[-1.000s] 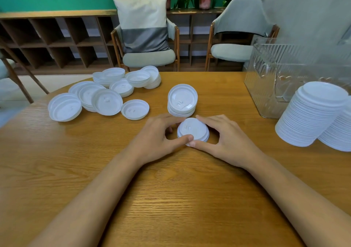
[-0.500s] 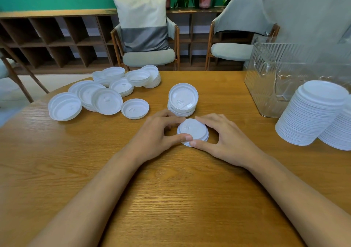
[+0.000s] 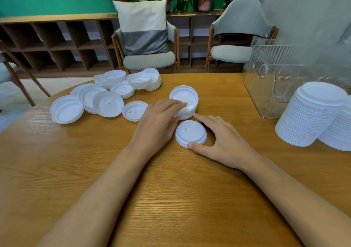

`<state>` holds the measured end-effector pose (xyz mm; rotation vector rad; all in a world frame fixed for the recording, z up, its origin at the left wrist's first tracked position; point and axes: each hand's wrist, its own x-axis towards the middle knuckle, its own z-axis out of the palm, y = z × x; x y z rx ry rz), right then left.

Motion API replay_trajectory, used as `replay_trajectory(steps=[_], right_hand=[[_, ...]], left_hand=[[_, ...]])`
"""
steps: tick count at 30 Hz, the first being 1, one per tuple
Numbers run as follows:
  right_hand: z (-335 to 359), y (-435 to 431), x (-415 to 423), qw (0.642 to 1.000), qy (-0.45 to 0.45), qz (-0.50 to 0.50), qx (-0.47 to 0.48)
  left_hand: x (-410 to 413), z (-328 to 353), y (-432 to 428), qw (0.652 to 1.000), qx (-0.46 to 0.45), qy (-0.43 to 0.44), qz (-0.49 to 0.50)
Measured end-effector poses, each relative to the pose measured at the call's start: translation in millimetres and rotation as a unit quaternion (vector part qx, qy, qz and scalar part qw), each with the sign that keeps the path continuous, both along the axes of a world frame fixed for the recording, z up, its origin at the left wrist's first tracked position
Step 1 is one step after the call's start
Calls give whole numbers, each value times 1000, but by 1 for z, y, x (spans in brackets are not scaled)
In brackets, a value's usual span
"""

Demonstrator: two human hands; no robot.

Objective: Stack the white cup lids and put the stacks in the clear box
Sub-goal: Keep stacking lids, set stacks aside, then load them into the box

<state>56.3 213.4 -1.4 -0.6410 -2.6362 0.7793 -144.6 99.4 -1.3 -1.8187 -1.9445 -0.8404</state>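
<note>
Head view, task judged partly done. Wooden table point(image 3: 57, 171) carries the clear box point(image 3: 266, 95) at far right, which appears to hold no lids. Just beside the box stand two tall stacks point(image 3: 311, 114), not yet boxed. At far left, many loose lids point(image 3: 108, 106) lie in overlapping heaps, unstacked. Left hand point(image 3: 157, 125) is extended with fingers straight and blurred, on or just over the middle stack point(image 3: 183, 97); contact cannot be confirmed. Right hand point(image 3: 226, 142) spans the short stack point(image 3: 190, 133) directly in front of the middle one, thumb at the near rim and forefinger at the far rim, holding it on the table. Judged remaining: merging, stacking, boxing.
</note>
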Motion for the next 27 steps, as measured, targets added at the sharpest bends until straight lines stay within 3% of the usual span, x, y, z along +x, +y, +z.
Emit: replay_trajectory(steps=[19,25,27], right_hand=[[2,-3,-4,1000,-2,-1,12],[1,1,-3,1000,-1,-17,1],[1,1,-2,1000,8,-20,-7]], left_hand=[[-11,1,-6,998,40,-47,23],[10,22,-18,980,132,-146,-23],[22,27,-21,964,125,-232,-37]])
